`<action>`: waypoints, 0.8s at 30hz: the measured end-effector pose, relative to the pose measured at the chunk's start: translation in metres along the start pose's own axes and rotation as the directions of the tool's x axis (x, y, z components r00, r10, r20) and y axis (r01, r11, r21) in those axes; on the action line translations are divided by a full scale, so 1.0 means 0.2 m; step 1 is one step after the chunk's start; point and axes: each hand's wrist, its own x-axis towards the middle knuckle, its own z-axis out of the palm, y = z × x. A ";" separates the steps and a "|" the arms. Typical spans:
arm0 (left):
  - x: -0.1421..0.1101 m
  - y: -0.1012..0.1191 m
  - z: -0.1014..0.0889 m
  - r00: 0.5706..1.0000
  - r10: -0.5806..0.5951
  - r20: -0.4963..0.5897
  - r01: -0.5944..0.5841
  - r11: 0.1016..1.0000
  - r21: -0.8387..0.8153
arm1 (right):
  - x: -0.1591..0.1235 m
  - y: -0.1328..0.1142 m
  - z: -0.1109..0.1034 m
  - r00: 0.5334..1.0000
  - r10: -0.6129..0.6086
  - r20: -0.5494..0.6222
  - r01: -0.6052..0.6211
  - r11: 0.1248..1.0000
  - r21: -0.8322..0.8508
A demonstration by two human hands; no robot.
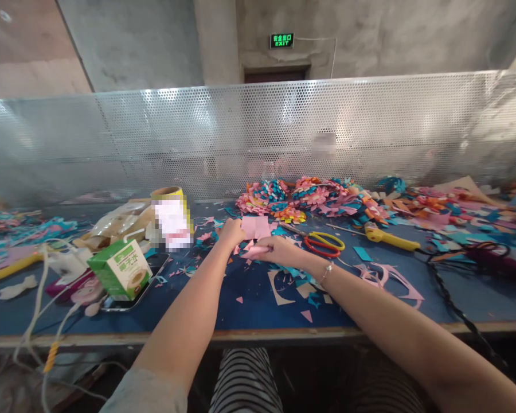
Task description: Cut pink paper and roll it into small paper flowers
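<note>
My left hand (231,233) is closed on the edge of a folded or creased pink sheet of paper (256,227) above the blue table. Close beside it, my right hand (280,250) pinches a smaller pink paper piece (255,251), which looks curled or folded. Whether the two pink pieces are joined I cannot tell. Scissors (324,243) with red and yellow handles lie just beyond my right hand. Paper scraps (298,278) are scattered under and around both hands. Behind them is a pile of colourful paper flowers (309,198).
A green and white drink carton (124,269) stands on a phone (155,281) at left, near white cables (36,298). A tape roll (167,193) stands behind. A yellow glue gun (391,236) with a black cord lies at right. A perforated metal panel (223,137) closes the back.
</note>
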 end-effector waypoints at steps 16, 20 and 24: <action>-0.07 0.19 0.05 0.940 0.339 -0.045 -0.239 0.556 -0.796 | 0.04 0.24 -0.14 0.876 0.307 -0.371 -0.189 0.928 0.321; -0.05 0.17 0.07 0.954 0.295 -0.052 -0.221 0.575 -0.788 | 0.04 0.23 -0.17 0.846 0.370 -0.385 -0.167 0.868 0.468; -0.04 0.16 0.06 0.982 0.188 -0.030 -0.130 0.545 -0.828 | 0.02 0.24 -0.23 0.729 0.479 -0.489 -0.146 0.807 0.573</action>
